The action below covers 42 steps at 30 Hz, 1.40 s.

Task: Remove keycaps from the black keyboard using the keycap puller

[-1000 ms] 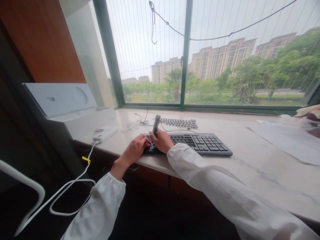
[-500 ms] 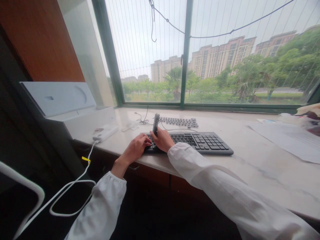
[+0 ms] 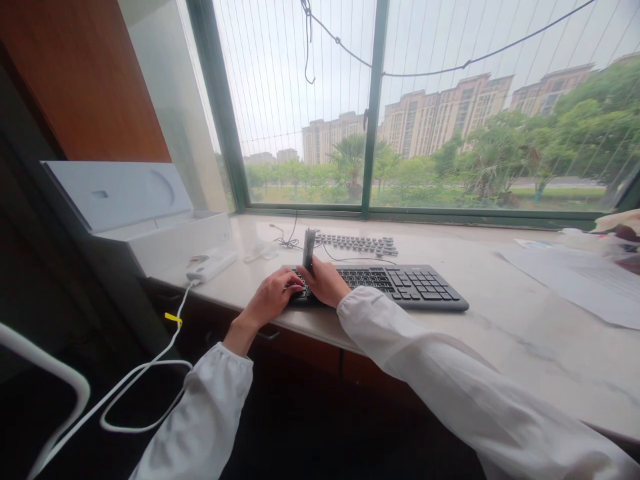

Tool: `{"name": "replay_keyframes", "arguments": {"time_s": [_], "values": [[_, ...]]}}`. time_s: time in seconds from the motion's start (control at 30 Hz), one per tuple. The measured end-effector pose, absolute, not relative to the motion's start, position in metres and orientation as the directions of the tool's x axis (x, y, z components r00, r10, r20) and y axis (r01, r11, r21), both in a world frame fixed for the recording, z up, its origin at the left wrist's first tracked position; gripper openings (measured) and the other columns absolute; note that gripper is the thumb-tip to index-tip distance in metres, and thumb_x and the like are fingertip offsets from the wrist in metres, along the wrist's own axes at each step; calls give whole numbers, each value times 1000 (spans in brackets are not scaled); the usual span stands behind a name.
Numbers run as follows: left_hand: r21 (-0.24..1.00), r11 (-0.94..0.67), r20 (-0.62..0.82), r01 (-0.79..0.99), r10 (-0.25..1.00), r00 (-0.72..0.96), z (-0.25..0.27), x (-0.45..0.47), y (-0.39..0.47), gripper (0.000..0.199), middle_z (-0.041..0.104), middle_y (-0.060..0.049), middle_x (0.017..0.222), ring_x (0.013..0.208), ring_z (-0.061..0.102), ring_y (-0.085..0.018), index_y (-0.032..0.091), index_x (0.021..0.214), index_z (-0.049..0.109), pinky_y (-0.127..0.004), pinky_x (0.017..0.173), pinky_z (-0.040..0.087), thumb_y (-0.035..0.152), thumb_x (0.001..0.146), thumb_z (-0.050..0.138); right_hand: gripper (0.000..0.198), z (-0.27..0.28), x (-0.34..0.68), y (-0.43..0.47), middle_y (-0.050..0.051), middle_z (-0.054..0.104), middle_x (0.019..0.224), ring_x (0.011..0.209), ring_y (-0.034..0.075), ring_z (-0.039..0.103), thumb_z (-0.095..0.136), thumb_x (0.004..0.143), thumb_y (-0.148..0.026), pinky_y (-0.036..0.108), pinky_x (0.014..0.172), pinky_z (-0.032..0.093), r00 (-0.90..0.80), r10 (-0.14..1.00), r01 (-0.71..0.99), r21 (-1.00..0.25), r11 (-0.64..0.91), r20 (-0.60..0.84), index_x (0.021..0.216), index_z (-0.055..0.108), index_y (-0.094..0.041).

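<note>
A black keyboard (image 3: 430,283) lies along the front edge of the counter. At its left end is my left hand (image 3: 273,293), fingers bent and drawn together over the keys; whatever they pinch is too small to make out. Close beside it, my right hand (image 3: 327,280) is closed around a dark narrow tool (image 3: 309,248) that stands nearly upright above the keyboard. The tool's lower end is hidden by my fingers, so its kind is unclear. Behind the keyboard, loose keycaps (image 3: 360,244) sit in several rows on the counter.
A thin black cable (image 3: 290,241) curls behind my hands. An open white box (image 3: 150,233) stands at the left, with a white power strip (image 3: 205,268) and its cord in front. Papers (image 3: 575,280) and plastic wrapping cover part of the right side. A window (image 3: 367,167) backs the counter.
The dark tool in my right hand has tilted slightly to the left. My left hand stays at the keyboard's left end, its fingers barely shifted.
</note>
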<state>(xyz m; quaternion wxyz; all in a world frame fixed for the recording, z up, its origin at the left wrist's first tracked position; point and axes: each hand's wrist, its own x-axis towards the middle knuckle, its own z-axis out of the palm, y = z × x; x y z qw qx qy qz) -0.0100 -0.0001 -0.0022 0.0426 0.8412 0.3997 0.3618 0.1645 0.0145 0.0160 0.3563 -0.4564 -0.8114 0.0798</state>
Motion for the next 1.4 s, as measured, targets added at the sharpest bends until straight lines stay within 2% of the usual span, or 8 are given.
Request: {"name": "replay_keyframes", "arguments": {"time_s": [0.13,0.33,0.5,0.73,0.97,1.07,1.27,1.4], "values": [[366,-665,586,651,708,393,-4,-11,3,12,64,-4,93,90,60,-18,19,84,67,-32,84,48,26,88,58,25,19,160,7,7,68,81,70,20,59,40,97,-39,27,62,30,-359,780,700,-405,589,513,103,53,-18],[386,-650,581,655,722,375,-4,-10,1,13,66,-4,93,88,62,-18,20,88,69,-31,84,48,25,89,57,22,20,157,11,7,66,77,70,19,58,43,94,-37,27,63,34,-179,874,683,-582,441,452,88,55,-19],[404,-641,579,652,731,360,-4,-9,1,13,66,-4,93,89,62,-18,20,89,70,-31,85,49,26,88,58,23,22,161,16,4,65,68,66,17,57,45,92,-35,26,64,37,-201,903,627,-658,416,380,79,55,-19],[410,-633,578,657,738,350,-6,-9,1,12,67,-4,93,88,62,-18,20,89,71,-31,85,49,25,87,59,20,25,162,17,3,65,64,63,17,57,47,92,-33,27,63,37,-251,891,672,-595,441,378,81,57,-18],[398,-625,589,672,736,335,-6,-8,0,14,66,-4,92,88,62,-18,20,89,71,-31,85,49,25,88,59,32,26,163,23,2,62,53,58,16,58,42,92,-30,27,66,41,-286,920,605,-695,389,267,62,51,-20],[411,-618,585,671,743,326,-6,-8,-1,13,66,-4,92,87,62,-18,21,89,72,-31,84,49,26,87,60,31,23,162,24,2,64,56,60,17,58,42,92,-33,28,65,40,-265,927,602,-705,375,266,66,52,-20],[457,-635,588,623,741,324,-4,-9,0,11,68,-3,91,85,63,-17,20,87,72,-29,81,48,26,85,63,23,17,156,16,8,69,80,71,21,60,42,94,-38,28,61,32,-240,859,720,-510,470,452,94,55,-18],[471,-648,587,598,737,336,-2,-10,0,11,68,-3,90,84,63,-17,19,84,71,-28,80,47,27,85,63,26,18,154,7,10,69,80,68,22,60,39,97,-39,28,57,25,-335,798,764,-352,541,501,102,52,-17]]}}
